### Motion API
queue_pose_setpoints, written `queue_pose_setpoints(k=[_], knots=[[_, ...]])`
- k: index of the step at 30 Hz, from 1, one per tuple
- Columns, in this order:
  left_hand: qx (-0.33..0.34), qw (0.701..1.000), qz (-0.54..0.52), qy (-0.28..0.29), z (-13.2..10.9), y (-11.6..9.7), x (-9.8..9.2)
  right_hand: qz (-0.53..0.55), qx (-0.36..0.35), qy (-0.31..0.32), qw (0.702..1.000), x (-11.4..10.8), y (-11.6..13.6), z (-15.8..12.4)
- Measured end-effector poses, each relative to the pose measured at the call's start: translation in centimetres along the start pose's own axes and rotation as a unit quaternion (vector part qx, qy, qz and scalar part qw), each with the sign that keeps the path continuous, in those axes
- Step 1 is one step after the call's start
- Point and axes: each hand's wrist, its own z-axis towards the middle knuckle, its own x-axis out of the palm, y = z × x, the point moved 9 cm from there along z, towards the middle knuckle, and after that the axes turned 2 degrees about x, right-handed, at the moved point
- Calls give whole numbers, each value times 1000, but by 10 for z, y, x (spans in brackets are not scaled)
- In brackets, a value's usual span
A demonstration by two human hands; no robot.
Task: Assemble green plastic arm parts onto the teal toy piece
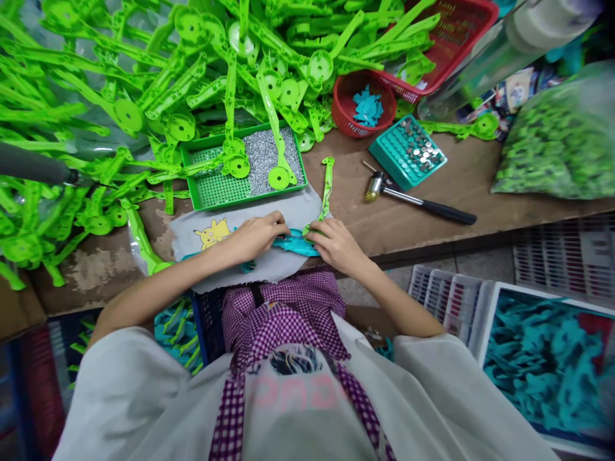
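Note:
A turquoise plastic part [296, 243] lies on the grey cloth [283, 272] in front of me. My left hand [262, 235] bends its fingers down onto the left end of this part; its fingertips are partly hidden. At the other end, my right hand [335, 243] grips the part with thumb and fingers, with a bit of bright green plastic showing by the fingertips. A slim green plastic arm [327, 182] stretches away from the right fingers across the bench; whether they hold it I cannot tell.
Beyond my hands stands a green tray [196, 203] of small metal pieces. Green arms [144, 83] are heaped behind it. To the right are a hammer [423, 203], stacked turquoise trays [391, 157], a red basket [343, 121] and a bag of green pieces [557, 144].

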Motion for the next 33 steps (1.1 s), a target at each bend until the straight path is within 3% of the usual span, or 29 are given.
queue_pose_setpoints(k=[4,12,22,33], knots=[[37,999,25,21,4,5,1,-25,-1,23,999,0,1,1],[138,988,34,68,18,-2,-4,-74,-26,-10,997,-9,9,3],[80,987,-139,14,5,8,-8,-41,8,-5,999,-1,3,0],[116,989,-26,86,28,1,-6,-31,42,23,998,2,3,2]])
